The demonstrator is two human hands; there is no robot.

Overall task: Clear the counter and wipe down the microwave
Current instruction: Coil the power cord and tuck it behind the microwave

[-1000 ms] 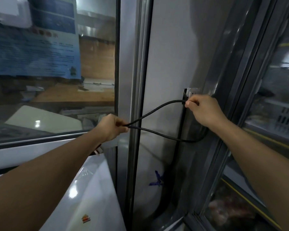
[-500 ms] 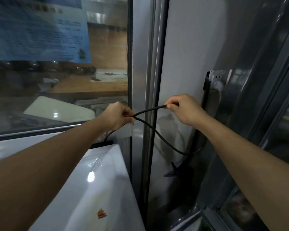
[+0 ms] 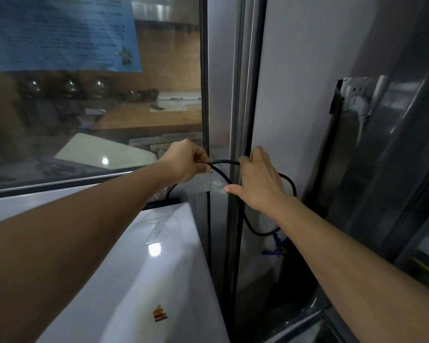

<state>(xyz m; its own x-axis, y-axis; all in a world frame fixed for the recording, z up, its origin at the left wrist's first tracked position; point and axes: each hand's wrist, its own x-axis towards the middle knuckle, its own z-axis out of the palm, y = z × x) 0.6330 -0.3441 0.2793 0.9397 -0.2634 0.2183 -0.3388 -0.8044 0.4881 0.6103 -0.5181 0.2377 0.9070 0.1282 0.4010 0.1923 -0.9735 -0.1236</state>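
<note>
Head camera, and the right hand [image 3: 259, 180] has come away from the wall socket [image 3: 356, 95] and travelled across toward the left: a second ago it was up at the outlet, now it sits just beside the left hand [image 3: 183, 162] in front of the metal window post [image 3: 233, 95]. The black power cord [image 3: 258, 232] is gathered into a loop between them, the left hand pinching one end of the loop, the right with its fingers wrapped round the cord and its thumb stuck out to the side. A slack bight hangs down below the right wrist. A white plug [image 3: 358, 105] is seated in the socket, so that one is another lead; the black cord's own plug I cannot see. The microwave [image 3: 144, 280], white and glossy, lies low in the frame under the left forearm, right against the window, the cord dropping behind it. My read: cord freed and being coiled, so the wiping itself has not yet begun.
</note>
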